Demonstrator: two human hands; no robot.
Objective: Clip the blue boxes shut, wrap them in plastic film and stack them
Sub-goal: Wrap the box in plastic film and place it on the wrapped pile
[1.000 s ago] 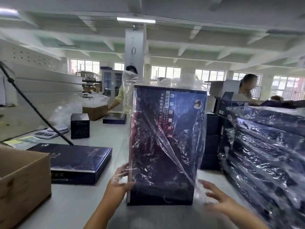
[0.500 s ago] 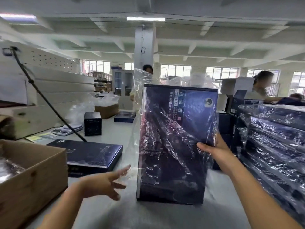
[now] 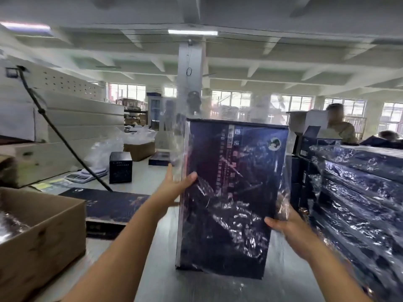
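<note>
A tall dark blue box [image 3: 235,192] stands upright in front of me, tilted slightly, inside loose clear plastic film [image 3: 218,110] that rises above its top. My left hand [image 3: 174,188] grips its left edge at mid height, thumb on the front face. My right hand [image 3: 290,232] holds the lower right edge through the film, thumb on the front. To the right rises a stack of film-wrapped blue boxes [image 3: 359,188]. An unwrapped blue box [image 3: 113,205] lies flat on the table at the left.
An open cardboard box [image 3: 41,232] sits at the near left. On the grey table [image 3: 148,177] stand a small black box [image 3: 120,167], a scale [image 3: 84,175] and a slanted black rod [image 3: 56,131]. Two people work at the back and right.
The box has lifted and tilted. My left hand moved from open air onto its left edge. My right hand slid from the upper right edge down to the lower right.
</note>
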